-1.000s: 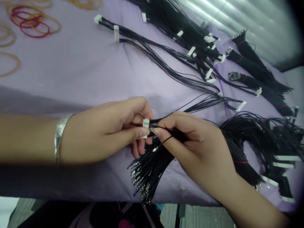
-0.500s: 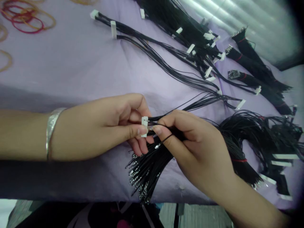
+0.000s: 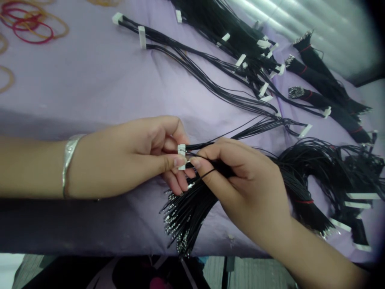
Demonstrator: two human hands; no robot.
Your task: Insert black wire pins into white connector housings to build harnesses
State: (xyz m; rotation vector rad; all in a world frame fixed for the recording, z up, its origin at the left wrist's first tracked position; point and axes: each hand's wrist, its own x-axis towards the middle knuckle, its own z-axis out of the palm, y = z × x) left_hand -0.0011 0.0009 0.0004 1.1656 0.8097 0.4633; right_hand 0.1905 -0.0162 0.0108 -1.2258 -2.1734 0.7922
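Between thumb and fingers, my left hand [image 3: 150, 156] pinches a small white connector housing [image 3: 181, 150]. Several black wires run out of the housing's right side. My right hand [image 3: 243, 180] is closed on a thin black wire [image 3: 207, 174], its thumb and index fingertips beside the housing. A small metal tip shows between those fingertips and the housing; whether it sits inside a slot cannot be seen. Below both hands lies a bundle of black wires [image 3: 189, 216] with bare metal terminals, partly covered by my right hand.
Finished-looking black harnesses with white connectors [image 3: 142, 38] stretch across the purple cloth [image 3: 90, 76]. Red-banded wire bundles [image 3: 321, 64] lie at the right. Rubber bands [image 3: 33, 28] are at the upper left. The table's front edge runs below my hands.
The housing and my left hand have shifted very slightly up and left in view. A loose wire's metal tip near my left fingers has moved left. Both grips stay the same.
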